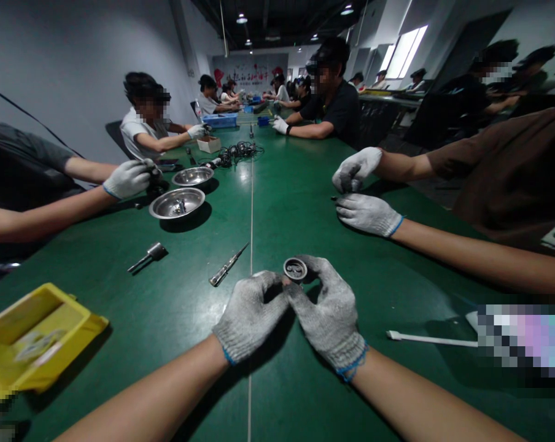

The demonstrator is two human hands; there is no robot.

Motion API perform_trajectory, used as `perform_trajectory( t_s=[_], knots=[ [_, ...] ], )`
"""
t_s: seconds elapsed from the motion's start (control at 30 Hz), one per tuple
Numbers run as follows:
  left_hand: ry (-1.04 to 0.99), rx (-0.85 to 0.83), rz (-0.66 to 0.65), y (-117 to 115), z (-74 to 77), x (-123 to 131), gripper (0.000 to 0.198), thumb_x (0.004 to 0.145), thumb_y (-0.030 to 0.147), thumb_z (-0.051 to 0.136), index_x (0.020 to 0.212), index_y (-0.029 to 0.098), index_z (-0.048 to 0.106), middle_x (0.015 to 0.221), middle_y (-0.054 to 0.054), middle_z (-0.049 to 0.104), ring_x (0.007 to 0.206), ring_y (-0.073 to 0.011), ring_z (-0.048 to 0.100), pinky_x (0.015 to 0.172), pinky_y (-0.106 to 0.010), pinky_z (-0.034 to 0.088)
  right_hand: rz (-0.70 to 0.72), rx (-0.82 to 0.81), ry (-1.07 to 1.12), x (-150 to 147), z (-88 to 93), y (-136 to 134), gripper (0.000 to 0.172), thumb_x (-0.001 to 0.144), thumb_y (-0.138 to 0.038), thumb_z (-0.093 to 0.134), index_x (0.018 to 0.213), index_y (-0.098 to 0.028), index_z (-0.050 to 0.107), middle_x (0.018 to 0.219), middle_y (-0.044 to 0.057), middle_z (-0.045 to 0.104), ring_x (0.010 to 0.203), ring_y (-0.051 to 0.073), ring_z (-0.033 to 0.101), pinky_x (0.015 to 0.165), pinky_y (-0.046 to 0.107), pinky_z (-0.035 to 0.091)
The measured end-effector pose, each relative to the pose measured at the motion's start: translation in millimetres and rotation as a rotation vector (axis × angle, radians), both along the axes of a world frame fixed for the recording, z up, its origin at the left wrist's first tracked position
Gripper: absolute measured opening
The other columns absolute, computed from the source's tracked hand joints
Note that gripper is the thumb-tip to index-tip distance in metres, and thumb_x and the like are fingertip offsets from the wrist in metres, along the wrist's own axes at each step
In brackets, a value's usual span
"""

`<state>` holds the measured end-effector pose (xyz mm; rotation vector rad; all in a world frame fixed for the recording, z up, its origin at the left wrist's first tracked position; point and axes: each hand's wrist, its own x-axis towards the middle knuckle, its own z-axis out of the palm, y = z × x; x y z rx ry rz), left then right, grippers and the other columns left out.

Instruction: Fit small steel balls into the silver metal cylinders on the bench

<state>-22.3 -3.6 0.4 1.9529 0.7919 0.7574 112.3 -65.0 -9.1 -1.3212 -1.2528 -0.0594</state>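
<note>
My right hand (330,307), in a grey-white knit glove, is closed around a small round metal part (295,269). Its open end faces up toward me, and some shapes inside its rim are too small to make out. Gloved the same way, my left hand (254,313) pinches the part's lower left side, its fingertips meeting those of the right. A screwdriver with a clear handle (220,274) lies just beyond my left hand. Farther left, a metal cylinder with a thin shaft (154,252) rests on the green table (176,331).
A yellow bin (81,328) sits at the left. Beyond it stand two steel bowls (160,212), with small parts in the nearer one. Co-workers' gloved hands (369,215) work at both sides. A white cable (434,339) runs right to a pixelated object. Black cables (238,153) lie farther back.
</note>
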Motion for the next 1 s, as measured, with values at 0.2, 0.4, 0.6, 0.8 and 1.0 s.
perform_trajectory(
  t_s=[0.2, 0.4, 0.6, 0.8, 1.0],
  knots=[
    [-0.004, -0.006, -0.005, -0.2, 1.3, -0.4, 0.015, 0.09, 0.026, 0.063, 0.083, 0.018, 0.074, 0.083, -0.003, 0.074, 0.076, -0.0178, 0.068, 0.071, -0.027, 0.05, -0.002, 0.006, 0.002, 0.5, -0.8, -0.2, 0.023, 0.092, -0.04, 0.072, 0.107, -0.023, 0.069, 0.093, 0.005, 0.075, 0.084, 0.023, 0.072, 0.076, 0.036, 0.061],
    [-0.017, -0.005, -0.019, 0.8, 0.1, -0.8, 0.015, 0.092, 0.027, 0.064, 0.088, 0.018, 0.075, 0.084, -0.002, 0.075, 0.077, -0.0178, 0.068, 0.072, -0.027, 0.051, 0.008, 0.016, -0.008, 0.6, -1.3, 0.0, 0.02, 0.092, -0.035, 0.072, 0.107, -0.022, 0.069, 0.093, 0.005, 0.075, 0.086, 0.022, 0.071, 0.076, 0.035, 0.06],
    [-0.019, 0.004, -0.027, 1.6, -1.2, -1.4, 0.016, 0.094, 0.028, 0.063, 0.091, 0.017, 0.075, 0.086, -0.002, 0.075, 0.079, -0.0176, 0.069, 0.073, -0.027, 0.05, 0.015, 0.023, -0.009, 1.2, -0.9, -0.2, 0.019, 0.092, -0.033, 0.072, 0.108, -0.022, 0.069, 0.093, 0.005, 0.075, 0.085, 0.022, 0.071, 0.076, 0.035, 0.06],
    [-0.011, 0.002, -0.026, 0.4, 1.3, -1.8, 0.018, 0.094, 0.03, 0.062, 0.089, 0.017, 0.074, 0.085, -0.003, 0.075, 0.078, -0.0177, 0.068, 0.071, -0.027, 0.049, 0.014, 0.02, -0.008, 0.6, -1.3, 0.3, 0.019, 0.092, -0.034, 0.072, 0.107, -0.022, 0.069, 0.093, 0.005, 0.074, 0.086, 0.022, 0.071, 0.077, 0.035, 0.06],
    [0.008, 0.005, -0.015, 0.3, 0.2, -1.5, 0.018, 0.092, 0.029, 0.062, 0.081, 0.017, 0.071, 0.08, -0.002, 0.071, 0.074, -0.0168, 0.066, 0.067, -0.026, 0.046, 0.008, 0.017, -0.015, 0.3, -0.7, -0.1, 0.018, 0.093, -0.033, 0.071, 0.107, -0.023, 0.069, 0.093, 0.005, 0.074, 0.085, 0.022, 0.071, 0.075, 0.035, 0.06]
  ],
)
